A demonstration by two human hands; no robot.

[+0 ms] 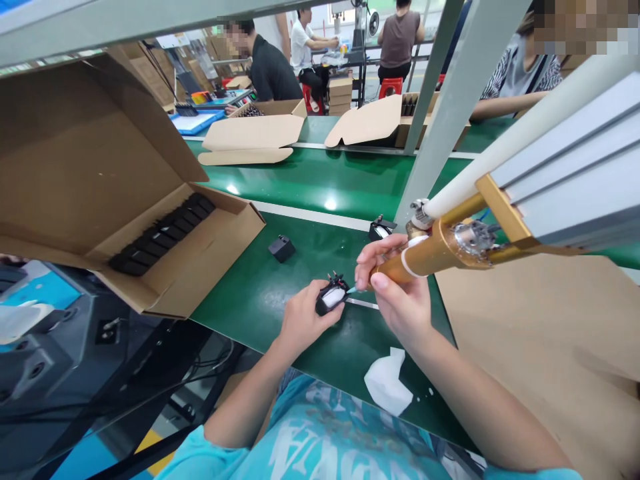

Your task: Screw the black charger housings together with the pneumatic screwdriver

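Note:
My left hand [303,319] is closed around a small black part with a white face [332,297], held just above the green table [260,300]. My right hand [395,287] grips the front of a gold-coloured dispensing gun [435,250] whose pale tip touches the part's right end. The gun's body runs up and right towards a white tube [525,130]. A crumpled white wipe [387,383] lies on the table below my right wrist.
An open cardboard box [200,267] with a row of black parts [163,233] sits at left. Two loose black parts [281,248] [381,229] lie on the green belt. A cardboard sheet [540,347] covers the right. Other people work at benches behind.

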